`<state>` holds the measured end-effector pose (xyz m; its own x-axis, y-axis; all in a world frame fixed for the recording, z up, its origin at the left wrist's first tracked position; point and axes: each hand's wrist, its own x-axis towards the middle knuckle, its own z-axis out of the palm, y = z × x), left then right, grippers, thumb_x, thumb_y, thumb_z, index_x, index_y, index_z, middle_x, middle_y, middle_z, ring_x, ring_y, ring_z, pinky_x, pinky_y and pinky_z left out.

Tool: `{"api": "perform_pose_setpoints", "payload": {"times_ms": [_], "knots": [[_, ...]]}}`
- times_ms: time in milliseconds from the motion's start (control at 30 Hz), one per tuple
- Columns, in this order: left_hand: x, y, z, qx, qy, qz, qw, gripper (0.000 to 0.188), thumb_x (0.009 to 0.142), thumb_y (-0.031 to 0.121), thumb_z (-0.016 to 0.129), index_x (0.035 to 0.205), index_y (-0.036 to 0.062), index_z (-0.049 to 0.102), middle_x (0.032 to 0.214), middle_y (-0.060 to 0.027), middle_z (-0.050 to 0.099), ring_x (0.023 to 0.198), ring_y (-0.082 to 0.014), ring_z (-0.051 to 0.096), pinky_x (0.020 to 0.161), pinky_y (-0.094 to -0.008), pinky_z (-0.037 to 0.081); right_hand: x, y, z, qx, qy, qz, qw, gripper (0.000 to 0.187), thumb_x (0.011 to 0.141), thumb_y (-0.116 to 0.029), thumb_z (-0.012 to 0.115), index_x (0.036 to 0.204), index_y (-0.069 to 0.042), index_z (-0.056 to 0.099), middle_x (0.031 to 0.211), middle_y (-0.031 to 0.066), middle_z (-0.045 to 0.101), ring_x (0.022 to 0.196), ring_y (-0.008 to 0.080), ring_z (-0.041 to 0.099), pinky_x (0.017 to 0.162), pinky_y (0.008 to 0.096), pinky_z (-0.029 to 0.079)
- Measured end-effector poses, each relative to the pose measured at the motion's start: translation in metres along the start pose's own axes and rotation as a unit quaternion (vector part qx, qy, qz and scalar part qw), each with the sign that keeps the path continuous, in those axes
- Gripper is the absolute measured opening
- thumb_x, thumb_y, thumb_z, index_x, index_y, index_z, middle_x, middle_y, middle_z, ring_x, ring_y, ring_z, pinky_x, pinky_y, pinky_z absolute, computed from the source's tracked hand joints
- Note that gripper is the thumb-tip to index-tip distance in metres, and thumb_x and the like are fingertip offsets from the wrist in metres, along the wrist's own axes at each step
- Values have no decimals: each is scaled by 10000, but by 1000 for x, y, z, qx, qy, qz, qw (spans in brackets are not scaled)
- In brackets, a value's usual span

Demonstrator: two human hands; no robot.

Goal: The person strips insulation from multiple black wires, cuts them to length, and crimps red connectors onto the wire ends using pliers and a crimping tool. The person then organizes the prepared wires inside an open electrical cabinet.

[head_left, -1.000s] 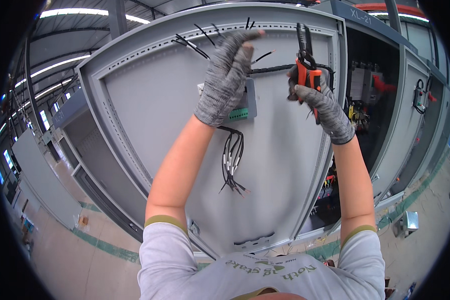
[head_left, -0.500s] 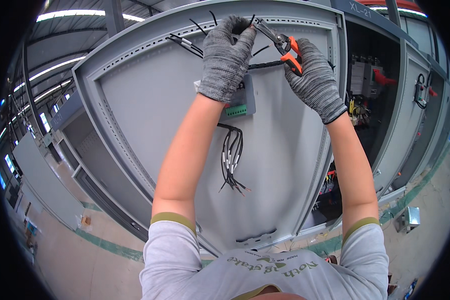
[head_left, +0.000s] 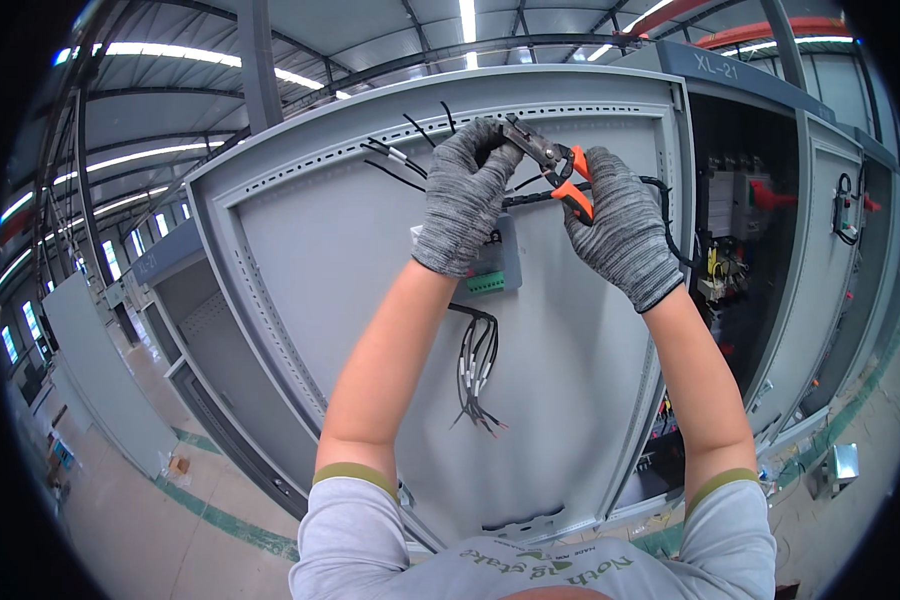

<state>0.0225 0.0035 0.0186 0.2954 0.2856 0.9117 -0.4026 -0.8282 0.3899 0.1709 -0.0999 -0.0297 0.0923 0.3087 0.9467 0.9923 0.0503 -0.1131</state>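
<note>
Both my hands wear grey knitted gloves and are raised at the upper part of a grey metal cabinet door (head_left: pixel 320 260). My left hand (head_left: pixel 462 200) is closed, thumb and fingers pinched on a thin black wire that is mostly hidden. Several loose black wires (head_left: pixel 402 158), some with white marker sleeves, fan out beside it. In my right hand (head_left: pixel 625 230) are wire strippers (head_left: pixel 553 160) with orange handles, their jaws at my left fingertips. Behind my left wrist, a grey device with a green terminal block (head_left: pixel 486 283) is partly covered.
A bundle of black wires (head_left: pixel 478 365) with white sleeves and bare ends hangs below the device. A black wrapped cable (head_left: pixel 660 200) runs right, toward an open cabinet (head_left: pixel 735 130) with electrical parts. A metal box (head_left: pixel 838 466) sits on the floor at right.
The view has tilted up, so door and hands appear lower and more ceiling shows. The wire strippers remain in my right hand, with their jaws by my left fingertips.
</note>
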Motion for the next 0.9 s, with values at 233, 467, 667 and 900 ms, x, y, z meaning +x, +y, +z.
{"api": "perform_pose_setpoints", "payload": {"times_ms": [233,467,667,900], "knots": [[0,-2,-2,19,-10,-9,1000,150,884,44,633,1027,9,665,918,-34,678,858,-91,600,815,-244,486,0,-3,0,-1,-25,22,999,532,768,-173,670,1216,36,475,977,192,619,965,347,608,870,424,489],[-1,2,-1,34,-15,-19,999,155,894,56,620,1033,9,670,909,-34,676,847,-92,598,798,-241,486,-2,-4,-2,-9,-35,29,999,497,781,-171,649,1207,19,478,967,199,625,924,353,631,826,428,510],[0,-7,-4,21,-10,13,1000,141,893,59,611,1012,12,669,883,-32,672,803,-90,594,764,-242,488,-1,-11,-6,-1,-55,39,998,483,791,-173,641,1206,14,481,936,213,637,880,370,644,796,435,520],[0,-5,-4,22,-37,-3,999,142,908,101,629,1022,33,679,893,-15,672,811,-91,592,776,-242,479,-8,13,13,459,-203,151,852,424,797,-233,689,1124,-6,545,820,108,620,748,254,649,717,377,533]]}}
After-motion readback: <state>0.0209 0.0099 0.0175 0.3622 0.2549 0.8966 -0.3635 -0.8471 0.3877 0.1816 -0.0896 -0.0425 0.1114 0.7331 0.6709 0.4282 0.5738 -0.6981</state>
